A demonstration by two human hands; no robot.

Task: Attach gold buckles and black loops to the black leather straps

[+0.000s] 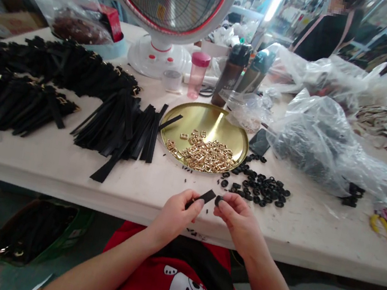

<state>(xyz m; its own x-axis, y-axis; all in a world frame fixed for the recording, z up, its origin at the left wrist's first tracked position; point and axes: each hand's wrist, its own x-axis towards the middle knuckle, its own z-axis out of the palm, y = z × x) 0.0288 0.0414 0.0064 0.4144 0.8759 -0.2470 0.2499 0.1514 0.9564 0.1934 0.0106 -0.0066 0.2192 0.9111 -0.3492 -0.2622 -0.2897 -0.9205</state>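
Pinched in my left hand (182, 211) is a black strap (208, 196), its flat end sticking out toward the right. My right hand (238, 217) holds a small black loop (218, 200) between thumb and fingertips, close to the strap's end; whether they touch I cannot tell. Both hands are over the table's front edge. Just beyond them lies a scatter of black loops (264, 190). A round gold tray (227, 123) behind holds a heap of small gold buckles (210, 155). Loose black straps (115, 123) lie left of the tray, one resting on its rim.
Bundles of black straps with buckles (17, 101) cover the table's left. A fan (157, 53), a pink cup (197, 75) and dark bottles (231, 74) stand behind the tray. Plastic bags (324, 143) and yellow-handled pliers (383, 226) lie right. A green bin (67, 237) sits below.
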